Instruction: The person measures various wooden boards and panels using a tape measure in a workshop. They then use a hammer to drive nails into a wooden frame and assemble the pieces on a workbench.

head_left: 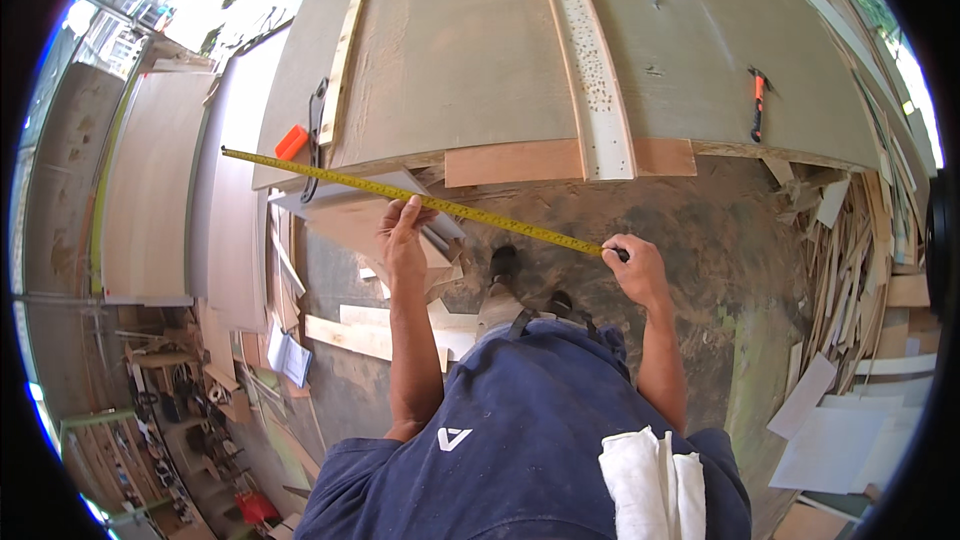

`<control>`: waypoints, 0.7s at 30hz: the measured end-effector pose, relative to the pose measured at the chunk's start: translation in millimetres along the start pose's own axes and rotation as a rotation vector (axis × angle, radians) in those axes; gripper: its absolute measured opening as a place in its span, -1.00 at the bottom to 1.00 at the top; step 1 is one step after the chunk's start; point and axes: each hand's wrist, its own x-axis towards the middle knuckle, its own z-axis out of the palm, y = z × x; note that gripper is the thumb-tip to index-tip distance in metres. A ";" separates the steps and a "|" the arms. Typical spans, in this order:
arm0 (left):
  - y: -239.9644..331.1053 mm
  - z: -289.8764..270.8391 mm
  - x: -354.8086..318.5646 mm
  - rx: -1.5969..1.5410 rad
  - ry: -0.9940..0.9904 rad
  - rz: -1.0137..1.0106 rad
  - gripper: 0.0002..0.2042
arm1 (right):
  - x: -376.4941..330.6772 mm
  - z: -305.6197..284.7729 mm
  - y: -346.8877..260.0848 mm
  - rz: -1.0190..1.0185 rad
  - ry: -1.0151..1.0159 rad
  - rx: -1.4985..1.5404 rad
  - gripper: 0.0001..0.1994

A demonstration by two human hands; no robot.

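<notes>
The yellow tape measure (500,221) slants leftward across the near-left corner of the worktop (450,70) — left hand (404,230), nearer its free end, pinching the blade; right hand (637,268) curled closed around the opposite end.

I see an orange-handled hammer (758,110) lying on a grey-brown board (460,60), right of a speckled white strip (588,60); farther left I find a pale wooden batten (343,68), an orange-red block (291,142) near it; thin wood offcuts (848,255) crowd my right side; pale panels (155,180) line my left; white sheets (835,443) lie at lower right.
</notes>
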 end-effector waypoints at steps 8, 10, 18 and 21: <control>-20.4 1.0 -60.6 0.016 0.078 -0.087 -0.93 | -19.2 7.4 2.4 -0.046 -0.026 -0.069 -0.81; -32.3 12.5 -76.0 0.024 -0.021 -0.143 -0.93 | -22.5 4.7 0.0 -0.033 -0.015 -0.076 -0.81; -60.7 53.2 -101.8 0.116 -0.222 -0.240 -0.90 | -30.6 0.9 -3.7 0.001 0.031 -0.064 -0.83; -58.1 58.7 -97.6 0.075 -0.252 -0.255 -0.90 | -32.4 -0.1 -1.6 0.021 0.049 -0.065 -0.83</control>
